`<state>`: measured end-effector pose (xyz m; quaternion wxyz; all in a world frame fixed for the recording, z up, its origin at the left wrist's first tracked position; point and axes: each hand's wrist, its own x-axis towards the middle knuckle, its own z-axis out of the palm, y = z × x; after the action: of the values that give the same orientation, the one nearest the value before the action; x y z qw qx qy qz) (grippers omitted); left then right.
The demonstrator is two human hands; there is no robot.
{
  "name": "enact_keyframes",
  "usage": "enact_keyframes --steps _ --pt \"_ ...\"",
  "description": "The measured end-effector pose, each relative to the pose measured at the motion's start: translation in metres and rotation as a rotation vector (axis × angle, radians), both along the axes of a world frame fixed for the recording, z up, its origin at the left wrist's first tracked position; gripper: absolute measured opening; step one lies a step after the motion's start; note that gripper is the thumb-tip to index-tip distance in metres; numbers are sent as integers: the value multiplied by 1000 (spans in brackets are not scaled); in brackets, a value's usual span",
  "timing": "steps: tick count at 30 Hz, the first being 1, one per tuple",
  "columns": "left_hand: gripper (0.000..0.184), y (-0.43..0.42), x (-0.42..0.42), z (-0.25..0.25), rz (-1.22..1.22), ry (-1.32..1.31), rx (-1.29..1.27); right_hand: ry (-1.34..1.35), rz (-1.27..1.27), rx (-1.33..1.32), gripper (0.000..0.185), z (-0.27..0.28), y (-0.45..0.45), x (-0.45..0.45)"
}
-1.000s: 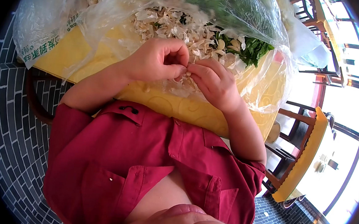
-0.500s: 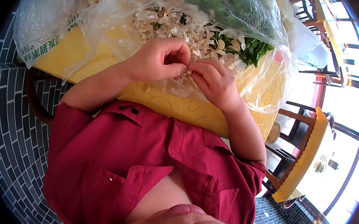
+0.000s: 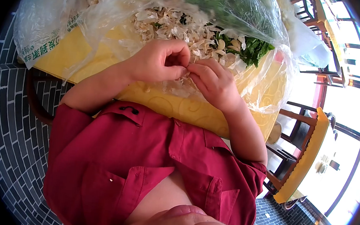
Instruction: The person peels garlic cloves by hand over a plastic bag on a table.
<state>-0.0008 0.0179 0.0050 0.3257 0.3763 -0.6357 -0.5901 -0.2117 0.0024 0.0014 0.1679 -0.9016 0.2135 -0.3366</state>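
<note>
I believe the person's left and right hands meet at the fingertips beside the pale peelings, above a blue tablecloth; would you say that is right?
Not quite: the tablecloth is yellow, not blue, as the head view shows. The left hand and right hand do meet at the fingertips beside the pale peelings.

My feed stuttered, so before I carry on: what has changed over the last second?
The right hand has shifted very slightly left, toward the left hand. The pale piece between their fingers no longer shows clearly; whether it is held, I can't tell. The peels, greens and bag stayed put.
</note>
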Motion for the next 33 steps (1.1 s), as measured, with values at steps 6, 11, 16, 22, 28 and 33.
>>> enact_keyframes --steps 6,11,16,22,28,33 --pt "14 -1 -1 -4 11 -14 -47 8 4 -12 21 -1 0 0" --pt "15 0 -2 -3 20 0 -47 -12 3 -13 21 -1 0 1" --pt "14 1 -1 3 13 86 64 -36 -15 14 21 1 0 1" --pt "18 1 -2 3 28 -65 -45 38 -16 -77 20 -1 0 0" --pt "16 1 -1 4 10 -38 -2 37 -18 -47 21 -1 1 -1" --pt "14 -1 0 -2 -6 -42 -40 37 -11 -34 22 -1 0 -1"
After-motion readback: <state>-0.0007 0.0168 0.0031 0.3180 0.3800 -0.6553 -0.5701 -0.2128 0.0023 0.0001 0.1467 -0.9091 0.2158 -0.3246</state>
